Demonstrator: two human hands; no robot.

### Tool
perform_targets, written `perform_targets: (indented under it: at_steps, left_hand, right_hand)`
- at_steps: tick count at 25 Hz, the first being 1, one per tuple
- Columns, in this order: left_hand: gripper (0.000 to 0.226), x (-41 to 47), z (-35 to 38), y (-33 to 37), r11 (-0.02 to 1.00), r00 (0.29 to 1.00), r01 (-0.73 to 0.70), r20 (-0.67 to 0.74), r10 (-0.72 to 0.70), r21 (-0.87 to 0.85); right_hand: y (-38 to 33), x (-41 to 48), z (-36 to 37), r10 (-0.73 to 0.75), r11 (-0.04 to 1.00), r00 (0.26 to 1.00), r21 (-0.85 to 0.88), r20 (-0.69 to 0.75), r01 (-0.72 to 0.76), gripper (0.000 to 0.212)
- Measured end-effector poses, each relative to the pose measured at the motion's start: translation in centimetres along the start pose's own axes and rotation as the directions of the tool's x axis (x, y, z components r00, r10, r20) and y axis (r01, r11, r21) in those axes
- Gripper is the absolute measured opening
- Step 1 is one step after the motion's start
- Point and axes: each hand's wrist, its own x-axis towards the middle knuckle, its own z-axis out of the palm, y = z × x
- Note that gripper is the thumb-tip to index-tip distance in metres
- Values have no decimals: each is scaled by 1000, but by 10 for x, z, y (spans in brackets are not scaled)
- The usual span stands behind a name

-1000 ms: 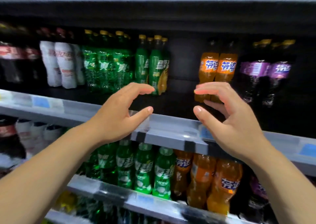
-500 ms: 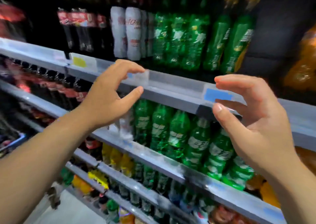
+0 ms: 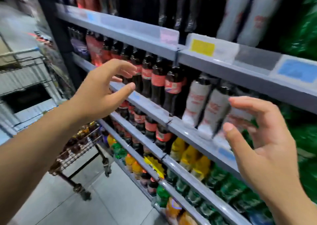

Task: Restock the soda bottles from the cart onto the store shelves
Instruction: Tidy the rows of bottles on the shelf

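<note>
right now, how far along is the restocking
Done: the cola bottles and white-label bottles fill their shelf. In hand: nothing; the left grip and right grip hover open and empty before it. Left: the cart beside the shelving holds what look like more bottles to shelve.

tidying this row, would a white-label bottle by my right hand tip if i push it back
Likely tippy: the white-label bottle is tall and narrow, so push low. It seems full, dark at the neck, so probably heavy for its size. Its smooth wrap may slip when gripped.
</note>
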Motion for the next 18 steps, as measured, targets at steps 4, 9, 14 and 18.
perform_targets:
  at_steps: [4, 9, 14, 18]
  left_hand:
    - [35, -23, -33, -63, 993, 993, 119, -7, -118, 20]
    - [29, -36, -64, -134, 966, 966, 253, -61, -249, 59]
    - [28, -54, -108, -226, 886, 899, 438, -102, -427, 155]
    - [30, -84, -153, -293, 791, 829, 558, -136, -542, 252]
  right_hand:
    - [4, 24, 74, 14, 1000, 995, 3, 97, -14, 33]
    - [18, 53, 164, 31, 991, 977, 123, 209, -58, 33]
    - [37, 89, 282, 3, 962, 957, 261, 291, -83, 30]
    - [52, 107, 389, -16, 923, 913, 357, 408, -143, 25]
